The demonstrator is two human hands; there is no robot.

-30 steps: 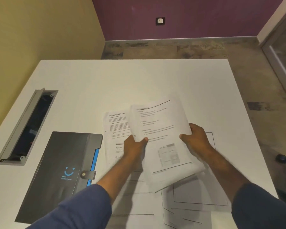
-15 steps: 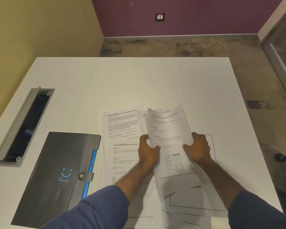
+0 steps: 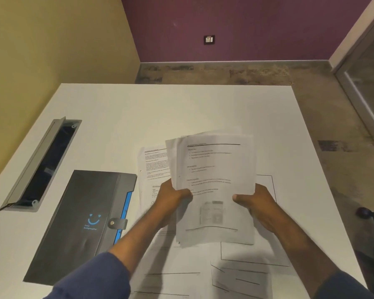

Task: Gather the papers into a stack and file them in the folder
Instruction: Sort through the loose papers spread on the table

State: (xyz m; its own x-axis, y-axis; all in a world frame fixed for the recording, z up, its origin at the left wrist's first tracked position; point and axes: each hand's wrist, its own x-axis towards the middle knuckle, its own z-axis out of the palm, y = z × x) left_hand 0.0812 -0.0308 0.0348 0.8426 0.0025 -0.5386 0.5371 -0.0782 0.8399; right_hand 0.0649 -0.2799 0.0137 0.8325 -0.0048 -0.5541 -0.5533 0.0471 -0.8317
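both hands, left hand (image 3: 173,196) and right hand (image 3: 257,201), are gripping a partial stack (image 3: 214,180) with fingers closed on its side edges, raised just right of the closed folder (image 3: 80,223). gathering is ongoing; loose sheets (image 3: 153,167) are lying beside the folder, needing collecting next.

A: I log a white counter (image 3: 117,117) with a grey cable tray (image 3: 42,164) recessed at its left, lid raised.

B: I confirm. A wall socket (image 3: 209,39) sits on the purple wall (image 3: 246,29); yellow wall (image 3: 52,50) at left.
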